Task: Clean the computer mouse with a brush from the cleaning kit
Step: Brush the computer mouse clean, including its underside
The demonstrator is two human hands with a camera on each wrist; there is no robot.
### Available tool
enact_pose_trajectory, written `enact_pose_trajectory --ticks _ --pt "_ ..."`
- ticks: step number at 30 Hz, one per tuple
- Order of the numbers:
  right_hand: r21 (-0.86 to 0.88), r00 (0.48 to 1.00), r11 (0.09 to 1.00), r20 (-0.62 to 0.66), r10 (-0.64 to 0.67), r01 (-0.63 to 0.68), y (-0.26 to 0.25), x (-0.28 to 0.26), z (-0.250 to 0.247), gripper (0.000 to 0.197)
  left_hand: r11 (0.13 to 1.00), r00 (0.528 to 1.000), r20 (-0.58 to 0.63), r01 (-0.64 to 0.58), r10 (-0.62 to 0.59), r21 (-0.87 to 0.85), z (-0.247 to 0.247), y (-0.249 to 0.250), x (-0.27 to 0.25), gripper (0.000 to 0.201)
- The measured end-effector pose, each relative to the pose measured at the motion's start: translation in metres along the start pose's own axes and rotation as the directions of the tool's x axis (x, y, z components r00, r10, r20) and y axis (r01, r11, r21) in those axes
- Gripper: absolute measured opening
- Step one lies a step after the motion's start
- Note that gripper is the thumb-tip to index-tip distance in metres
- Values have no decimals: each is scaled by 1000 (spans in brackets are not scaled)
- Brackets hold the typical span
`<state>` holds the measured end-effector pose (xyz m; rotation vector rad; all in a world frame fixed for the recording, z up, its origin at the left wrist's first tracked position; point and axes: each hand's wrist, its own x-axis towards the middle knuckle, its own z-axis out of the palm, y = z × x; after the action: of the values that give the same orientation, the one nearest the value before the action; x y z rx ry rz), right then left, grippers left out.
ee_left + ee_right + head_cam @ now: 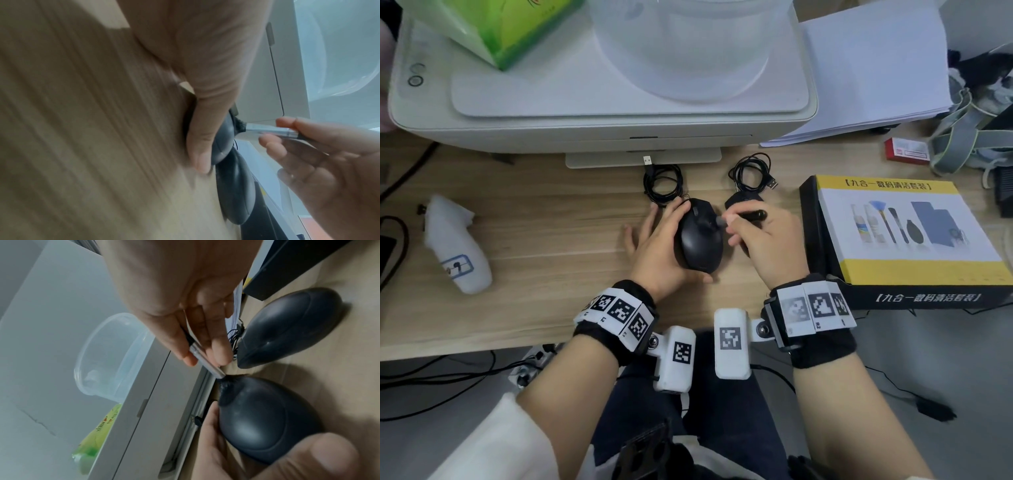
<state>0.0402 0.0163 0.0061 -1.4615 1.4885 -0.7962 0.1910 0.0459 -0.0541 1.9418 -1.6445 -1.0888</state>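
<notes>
- The left hand (661, 246) cups a black computer mouse (700, 240) on the wooden table (544, 233), thumb at its near edge and fingers curled round its far left side; that grip is closed on the mouse.
- The right hand (767, 246) pinches a brush (205, 363) by its silver ferrule between thumb and fingertips, black handle running back over the hand; its dark bristles are pressed and splayed against the front of the mouse.
- Just right of the brush grip, partly under the right hand, lies a second black mouse (287, 326).
- Right of that grip sits the cleaning kit box (907, 236), yellow and black.
- Beyond both grips lie two coiled black cables (664, 183).
- Farther back stands a white printer (599, 113), carrying a clear plastic tub (681, 51) and a green tissue pack (510, 31).
- Well left of the holding grip lies a white spray bottle (457, 243).
</notes>
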Motion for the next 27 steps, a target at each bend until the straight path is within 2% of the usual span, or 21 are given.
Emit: enact_pose_trajectory --ticks 4,8,12,15,19,22,27 --pt "-29 995 996 55 84 -83 2 -1 -1 20 1000 1000 -2 0 0 -6 0 0 0 125" --pt "62 998 996 -3 70 -70 4 -5 -4 22 1000 1000 -3 -8 8 -14 -1 1 0 124" --pt "20 988 992 91 124 -127 4 -4 -5 18 1000 1000 -3 -11 11 -21 -2 1 0 124" --pt "32 993 994 68 99 -102 4 -1 -7 17 1000 1000 -3 -9 9 -5 -1 2 0 124" --pt "8 984 993 134 119 -121 1 0 -8 10 1000 1000 1 -3 3 4 -2 2 -1 123" --pt "36 991 995 104 85 -89 1 0 -6 15 1000 1000 10 -4 4 1 -2 3 0 124" --pt "72 980 990 168 109 -123 0 1 8 8 1000 1000 11 -8 9 -7 -2 1 -1 124"
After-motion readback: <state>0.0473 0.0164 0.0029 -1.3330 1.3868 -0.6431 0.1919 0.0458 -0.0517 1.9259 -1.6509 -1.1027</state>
